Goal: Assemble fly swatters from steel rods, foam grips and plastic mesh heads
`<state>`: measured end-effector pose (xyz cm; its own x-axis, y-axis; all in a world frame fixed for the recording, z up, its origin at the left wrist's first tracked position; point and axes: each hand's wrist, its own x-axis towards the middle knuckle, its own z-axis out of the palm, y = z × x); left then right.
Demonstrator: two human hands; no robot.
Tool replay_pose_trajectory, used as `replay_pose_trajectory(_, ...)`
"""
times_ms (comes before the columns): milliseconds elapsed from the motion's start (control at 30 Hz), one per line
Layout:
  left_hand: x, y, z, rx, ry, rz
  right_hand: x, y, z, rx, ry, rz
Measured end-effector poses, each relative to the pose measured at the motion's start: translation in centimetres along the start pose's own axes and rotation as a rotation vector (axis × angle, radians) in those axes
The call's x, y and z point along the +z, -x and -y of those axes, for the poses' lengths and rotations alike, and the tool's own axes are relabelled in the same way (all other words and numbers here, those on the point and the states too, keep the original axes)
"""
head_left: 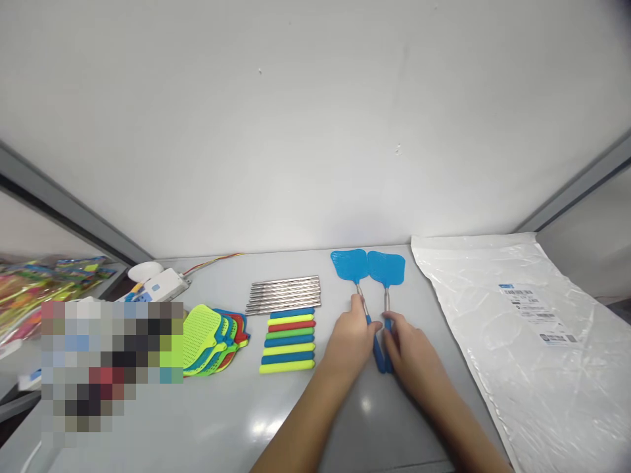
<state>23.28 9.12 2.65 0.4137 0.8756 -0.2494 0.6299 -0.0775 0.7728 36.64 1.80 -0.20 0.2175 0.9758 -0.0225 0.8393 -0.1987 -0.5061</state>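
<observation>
Two blue fly swatters lie side by side on the table, their heads touching or nearly so. My left hand [349, 334] is closed round the shaft and upper handle of the left fly swatter [350, 265]. The right fly swatter [387, 268] has its handle pinched by the fingers of my right hand [405, 345]. Both blue handles point toward me and come together at their lower ends. Left of my hands is a row of loose coloured handles [289, 333]. Above these lie several metal rods [284, 293]. Farther left, loose swatter heads [202, 338] in yellow-green, blue, green and red are fanned out.
A white plastic mailing bag [513, 368] with a label covers the right side of the grey table [236, 420]. At the back left are a power strip [162, 287] and wires. Colourful packaged items [49, 286] lie beyond the left edge. A white wall [315, 131] rises behind.
</observation>
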Motion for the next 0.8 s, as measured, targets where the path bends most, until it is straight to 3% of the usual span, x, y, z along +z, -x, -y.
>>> replay_pose_trajectory(267, 0.3, 1.4, 0.8, 0.155, 0.015, 0.023, 0.6, -0.4, -0.3, -0.068, 0.002, 0.012)
replay_pose_trajectory(400, -1.4, 4.1, 1.7, 0.265, 0.027, 0.029, 0.6, -0.3, -0.8, -0.066, -0.023, -0.005)
replay_pose_trajectory(500, -3.8, 7.1, 3.4, 0.425, -0.016, -0.017, 0.5, 0.0, -0.8, -0.055, 0.036, -0.127)
replay_pose_trajectory(633, -8.2, 10.6, 7.8, 0.474, -0.136, -0.250, 1.4, 0.6, 1.3, -0.174, 0.094, -0.258)
replay_pose_trajectory(733, -12.1, 12.6, 12.0, 0.449, -0.235, -0.531, 2.7, 1.1, 4.8, -0.346, 0.087, -0.200)
replay_pose_trajectory(800, -14.4, 13.7, 14.5, 0.414, -0.269, -0.658, 3.4, 1.0, 7.6, -0.482, 0.097, -0.123)
